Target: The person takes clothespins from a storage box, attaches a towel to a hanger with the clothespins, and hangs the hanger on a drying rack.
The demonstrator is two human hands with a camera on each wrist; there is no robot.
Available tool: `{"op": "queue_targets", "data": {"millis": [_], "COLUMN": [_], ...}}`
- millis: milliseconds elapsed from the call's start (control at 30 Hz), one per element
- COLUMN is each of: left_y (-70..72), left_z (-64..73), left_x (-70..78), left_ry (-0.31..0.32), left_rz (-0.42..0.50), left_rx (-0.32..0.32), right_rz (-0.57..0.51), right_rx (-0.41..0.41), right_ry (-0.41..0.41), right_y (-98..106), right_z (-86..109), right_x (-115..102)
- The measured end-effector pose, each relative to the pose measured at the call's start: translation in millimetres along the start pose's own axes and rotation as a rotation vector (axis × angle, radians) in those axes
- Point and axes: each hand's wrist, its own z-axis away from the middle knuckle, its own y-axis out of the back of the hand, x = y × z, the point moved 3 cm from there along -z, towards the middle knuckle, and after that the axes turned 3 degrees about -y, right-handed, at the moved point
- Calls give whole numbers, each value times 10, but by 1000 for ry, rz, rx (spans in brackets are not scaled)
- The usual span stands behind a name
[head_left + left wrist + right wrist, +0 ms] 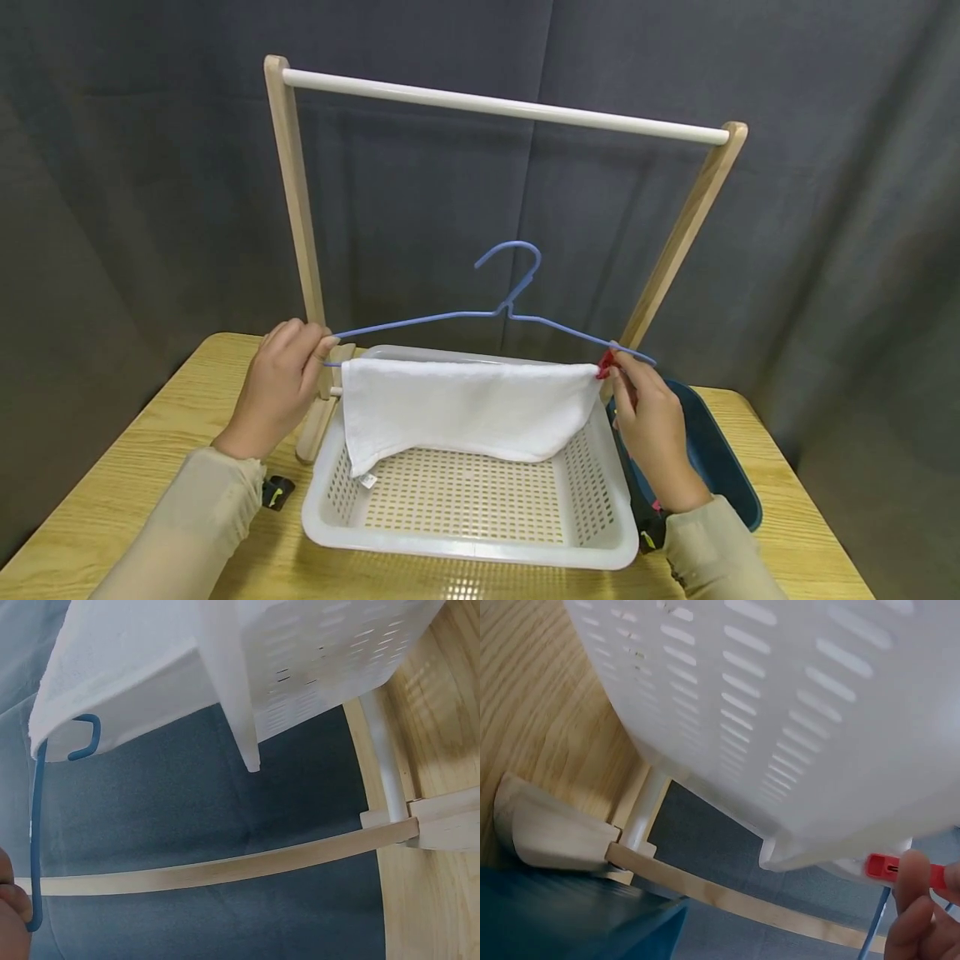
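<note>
A blue clothes hanger (457, 314) is held up in front of the rack, its hook at the top. Over its lower bar hangs a folded white towel (465, 408), a small tag at its lower left corner. My left hand (281, 375) pinches the hanger's left end; the left wrist view shows fingertips on the blue wire (36, 832). At the towel's upper right corner, my right hand (651, 417) pinches a red clothespin (883, 867), close to the hanger's right end. Whether the clothespin's jaws are closed on the towel cannot be told.
Below the towel stands a white perforated basket (472, 548) on the wooden table (172, 400). Behind it rises a wooden rack with a white rail (502, 106), above the hanger. A dark blue bin (723, 454) sits right of the basket. Grey curtain (135, 167) closes off the back.
</note>
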Motion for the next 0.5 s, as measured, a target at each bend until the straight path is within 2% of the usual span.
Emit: {"op": "queue_targets", "data": {"millis": [233,333,500], "left_y": [-5,-9,-9], "left_z": [20,25,27], "left_x": [-9,-8,-1], "left_ry": [10,6,13], "left_rz": [7,14,22], "left_rx": [4,8,-1], "right_rz": [-132,-196,-361], "right_rx": [1,-3,-47], "right_ry": [-61,-112,-321], "right_y": [-24,-27,-16], "right_z": [10,17,29], "right_x": [20,31,69]}}
